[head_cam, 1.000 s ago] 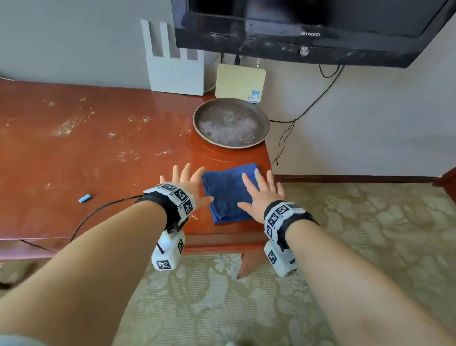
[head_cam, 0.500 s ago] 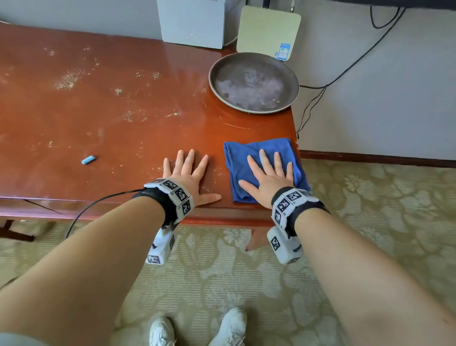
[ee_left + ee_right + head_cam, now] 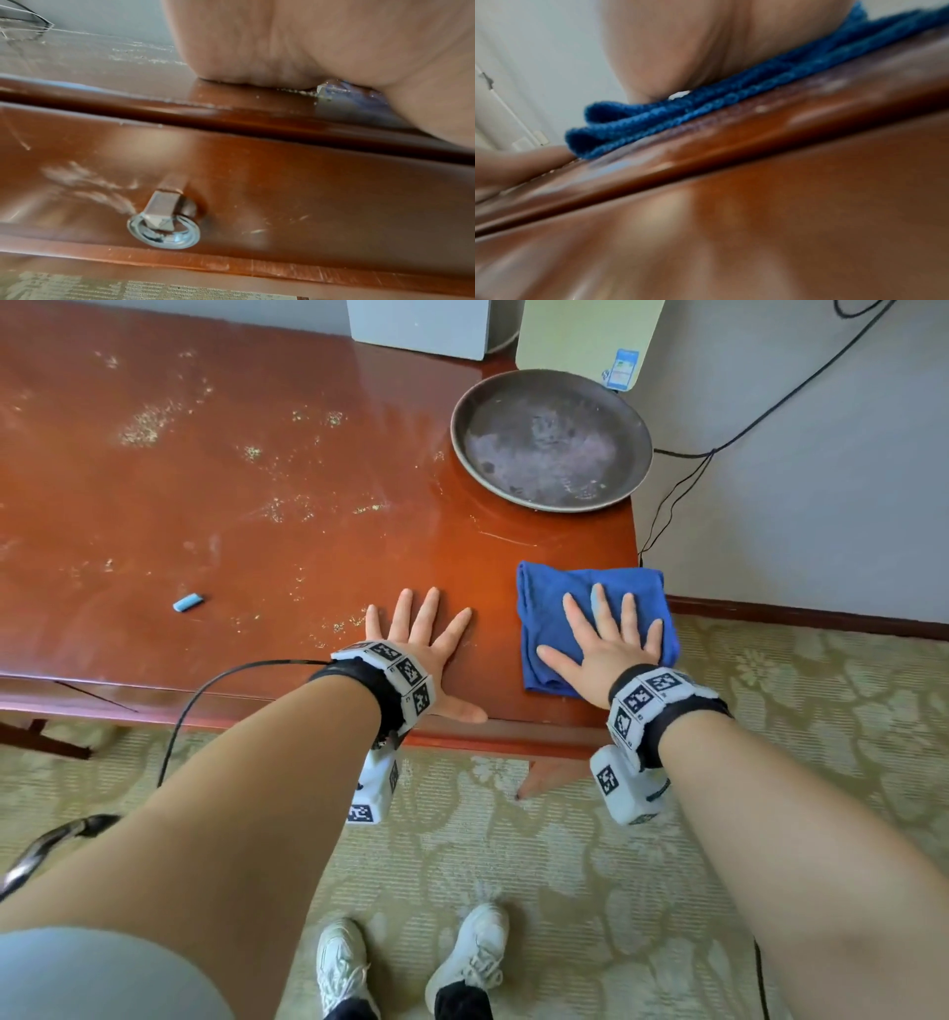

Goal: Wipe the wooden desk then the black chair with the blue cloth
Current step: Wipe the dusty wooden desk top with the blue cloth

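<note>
I saw a pale grey wall (image 3: 821, 505) behind, with a red-brown skirting board (image 3: 821, 618) along its foot. Black cables (image 3: 693, 469) hung down the wall. A beige carpet (image 3: 565, 865) with a floral pattern covered the floor. Daylight glared off the polished wood.

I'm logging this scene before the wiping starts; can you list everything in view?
wooden desk: one, reddish-brown, crumbs scattered across its top
blue cloth: one, folded, near the desk's front right corner
round tray: one, dark grey, back right of the desk
small blue piece: one, light blue, front left of the desk
white box: one, at the desk's back edge
beige panel: one, upright behind the tray
drawer knob: one, metal, on the desk front
carpet: patterned, beige-green
shoes: two, white
left hand: flat on the desk
right hand: flat on the cloth
</note>
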{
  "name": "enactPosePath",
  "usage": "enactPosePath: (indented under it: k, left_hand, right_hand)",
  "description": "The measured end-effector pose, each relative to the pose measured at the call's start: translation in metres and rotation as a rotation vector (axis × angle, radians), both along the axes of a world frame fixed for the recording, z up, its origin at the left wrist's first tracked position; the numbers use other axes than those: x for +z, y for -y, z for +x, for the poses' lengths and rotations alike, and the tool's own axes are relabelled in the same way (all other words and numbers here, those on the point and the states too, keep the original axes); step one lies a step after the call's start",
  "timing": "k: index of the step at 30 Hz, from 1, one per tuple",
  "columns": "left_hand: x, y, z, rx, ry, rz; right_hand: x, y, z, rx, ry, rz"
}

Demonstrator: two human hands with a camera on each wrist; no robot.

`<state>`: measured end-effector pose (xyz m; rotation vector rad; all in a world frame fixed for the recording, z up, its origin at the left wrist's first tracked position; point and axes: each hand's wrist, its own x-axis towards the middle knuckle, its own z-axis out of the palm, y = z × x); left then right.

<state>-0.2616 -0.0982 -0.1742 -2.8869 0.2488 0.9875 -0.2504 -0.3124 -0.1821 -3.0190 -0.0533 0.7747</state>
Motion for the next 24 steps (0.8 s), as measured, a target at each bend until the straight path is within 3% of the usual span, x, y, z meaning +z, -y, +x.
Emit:
enactPosePath:
  k: [3,7,13,20,24]
  left_hand:
    - [0.000,0.000,0.000,0.001,-0.001,-0.002]
    - [-0.001,0.000,0.001,-0.001,0.011,0.001]
    - [0.000,0.000,0.000,0.002,0.020,-0.001]
    - [-0.002,0.000,0.003,-0.004,0.009,0.007]
    - [-0.001,-0.001,0.002,-0.009,0.009,0.000]
  right_hand:
    - [0.002,0.008,-0.017,-0.049,-0.007,-0.006]
    - [0.000,0.002,-0.048,0.065,-0.029,-0.042]
    - [-0.002,-0.005,-0.013,0.163,-0.014,-0.017]
    - [0.003,0.026,0.015,-0.162,-0.007,0.099]
    - [0.003,0.025,-0.012,-0.053,-0.049,0.002]
